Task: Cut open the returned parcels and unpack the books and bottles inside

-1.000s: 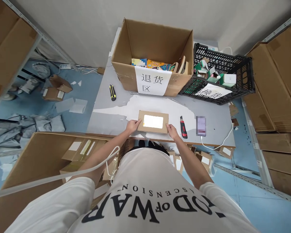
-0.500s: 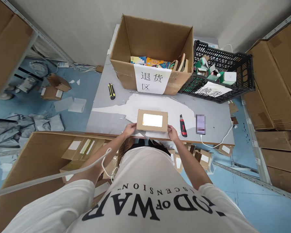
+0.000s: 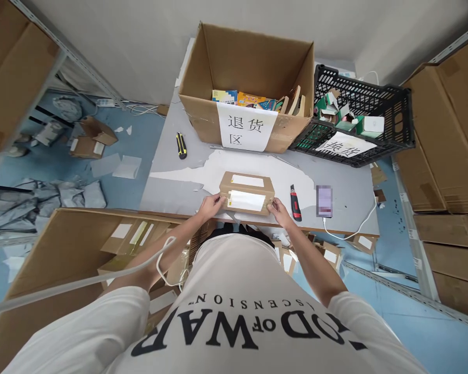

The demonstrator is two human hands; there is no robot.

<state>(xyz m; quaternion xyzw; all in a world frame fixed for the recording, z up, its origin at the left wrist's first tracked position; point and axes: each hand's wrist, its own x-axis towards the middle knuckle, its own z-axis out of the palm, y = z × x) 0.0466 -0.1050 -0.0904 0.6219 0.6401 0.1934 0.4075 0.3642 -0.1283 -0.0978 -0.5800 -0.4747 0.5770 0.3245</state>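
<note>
A small brown cardboard box lies near the table's front edge in the head view. White labels show on two of its faces, and it seems tipped. My left hand is closed on its left end, fingertips at the corner. At the opposite end, my right hand pinches the right corner. To the right of that hand lies a red and black utility knife. A phone with a white cable is farther right.
Behind the small box stand a large open carton holding books and a black plastic crate with small packages. A yellow and black utility knife lies on the table at left. A big carton with parcels sits below left.
The small box has been turned about its long axis, so a second labelled face now shows. Both hands have stayed at its ends. The view has shifted slightly.
</note>
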